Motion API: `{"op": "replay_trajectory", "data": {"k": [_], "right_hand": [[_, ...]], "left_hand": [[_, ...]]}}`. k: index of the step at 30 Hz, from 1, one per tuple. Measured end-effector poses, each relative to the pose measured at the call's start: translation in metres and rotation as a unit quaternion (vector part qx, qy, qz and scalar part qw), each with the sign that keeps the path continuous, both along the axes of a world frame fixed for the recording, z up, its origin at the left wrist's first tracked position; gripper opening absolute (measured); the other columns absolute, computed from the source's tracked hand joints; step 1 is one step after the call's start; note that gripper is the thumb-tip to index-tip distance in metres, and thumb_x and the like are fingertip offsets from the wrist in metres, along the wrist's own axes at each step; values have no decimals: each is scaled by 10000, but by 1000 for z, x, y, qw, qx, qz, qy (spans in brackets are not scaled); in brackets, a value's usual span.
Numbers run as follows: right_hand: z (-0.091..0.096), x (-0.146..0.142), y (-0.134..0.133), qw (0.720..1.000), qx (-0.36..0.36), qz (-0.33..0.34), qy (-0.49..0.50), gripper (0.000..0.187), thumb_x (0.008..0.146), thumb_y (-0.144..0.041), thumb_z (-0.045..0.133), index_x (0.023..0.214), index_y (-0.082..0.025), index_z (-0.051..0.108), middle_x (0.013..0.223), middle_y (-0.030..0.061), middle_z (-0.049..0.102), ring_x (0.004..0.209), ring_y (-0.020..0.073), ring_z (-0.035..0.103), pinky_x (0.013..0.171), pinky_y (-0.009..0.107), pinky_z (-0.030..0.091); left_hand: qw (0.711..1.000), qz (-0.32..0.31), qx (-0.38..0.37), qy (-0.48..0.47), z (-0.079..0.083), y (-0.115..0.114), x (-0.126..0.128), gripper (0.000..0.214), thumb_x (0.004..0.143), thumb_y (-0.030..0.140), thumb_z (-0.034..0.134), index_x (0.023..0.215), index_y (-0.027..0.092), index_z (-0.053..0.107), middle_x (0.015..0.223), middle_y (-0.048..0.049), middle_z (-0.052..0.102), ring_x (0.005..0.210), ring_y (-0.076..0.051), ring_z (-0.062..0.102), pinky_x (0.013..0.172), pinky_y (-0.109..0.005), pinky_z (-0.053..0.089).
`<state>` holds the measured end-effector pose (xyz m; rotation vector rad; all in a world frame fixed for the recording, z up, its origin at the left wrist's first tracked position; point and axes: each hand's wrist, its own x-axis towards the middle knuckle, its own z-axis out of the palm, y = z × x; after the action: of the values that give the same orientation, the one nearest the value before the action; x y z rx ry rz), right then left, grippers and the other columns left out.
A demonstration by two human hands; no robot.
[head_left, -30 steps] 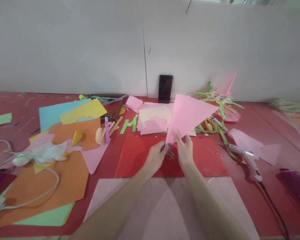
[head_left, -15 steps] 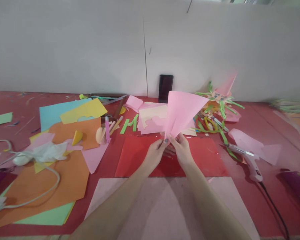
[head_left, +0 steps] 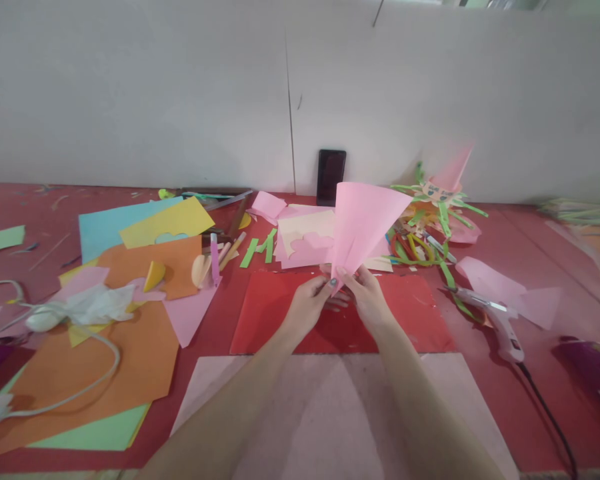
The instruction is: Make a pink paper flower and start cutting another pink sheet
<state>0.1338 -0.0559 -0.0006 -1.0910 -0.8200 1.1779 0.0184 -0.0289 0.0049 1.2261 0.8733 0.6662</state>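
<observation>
A sheet of pink paper is rolled into a cone, its wide end up and its narrow end down between my hands. My left hand pinches the lower left side of the cone, thumb in front. On the other side my right hand is closed on the lower right edge, its fingers partly behind the paper. Both hands are above a shiny red board, whose surface reflects them. The cone's bottom tip is partly covered by my thumbs.
A glue gun with a black cord lies at right, below a paper figure with a pink cone hat. A black phone leans on the wall. Orange paper, a white cable and a pink marker are at left.
The cone's upper right corner has drawn slightly inward to the left, so the cone is a little narrower. My hands have shifted only slightly and keep their grip.
</observation>
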Motion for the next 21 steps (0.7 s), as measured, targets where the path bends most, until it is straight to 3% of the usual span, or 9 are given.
{"op": "replay_trajectory", "data": {"k": [6, 10, 21], "right_hand": [[-3, 5, 2, 1000, 19, -10, 13, 389, 718, -394, 609, 1053, -199, 584, 962, 62, 681, 839, 215, 628, 663, 329, 513], [-3, 7, 3, 999, 36, -15, 20, 370, 719, -371, 617, 1045, -200, 580, 959, 66, 681, 906, 218, 618, 739, 345, 502], [-4, 3, 4, 999, 31, -27, 28, 410, 725, -380, 609, 1100, -223, 556, 950, 52, 685, 895, 211, 626, 737, 341, 492]], "left_hand": [[999, -35, -3, -8, -4, 5, -3, 263, 799, 423, 488, 814, 168, 550, 732, -27, 679, 660, -175, 657, 634, -305, 527], [998, -66, -14, 4, -6, 8, -6, 279, 770, 422, 538, 746, 145, 554, 681, -41, 671, 616, -157, 652, 610, -268, 518], [997, -72, -24, 10, -3, 6, -5, 349, 729, 487, 567, 697, 140, 544, 590, -28, 641, 553, -137, 628, 593, -257, 512]]}}
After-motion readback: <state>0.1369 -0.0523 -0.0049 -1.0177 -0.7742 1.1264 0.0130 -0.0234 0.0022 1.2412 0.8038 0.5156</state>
